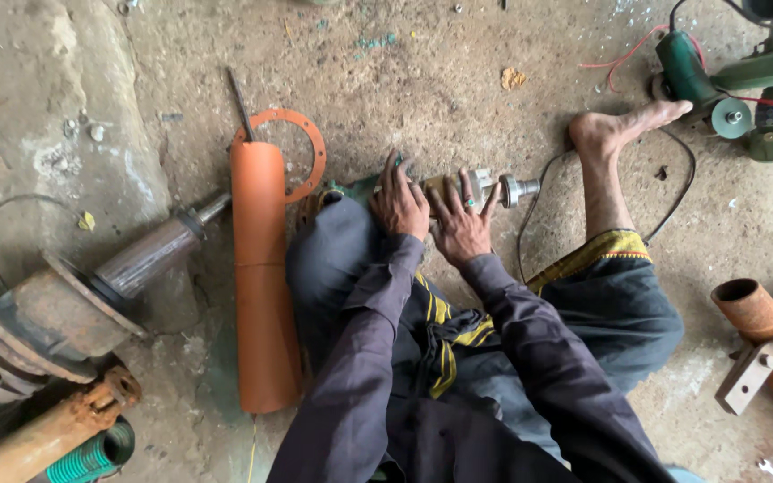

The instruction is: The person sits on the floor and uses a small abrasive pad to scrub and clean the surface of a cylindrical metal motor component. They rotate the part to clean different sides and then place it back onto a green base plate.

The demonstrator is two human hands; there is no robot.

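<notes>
Bare concrete floor (458,80), gritty, stained and cracked, scattered with small debris and flecks of green paint toward 12 o'clock. Flat, even daylight, no hard shadows. At 9 o'clock, a long orange pipe (261,286) lies lengthwise with an orange ring gasket (301,125) at its far end. At 8 o'clock, a rusted pump housing (55,313) and shaft. At 2 o'clock, a green grinder (700,76) with red wires. At 4 o'clock, a rusty pipe fitting (762,326).
</notes>
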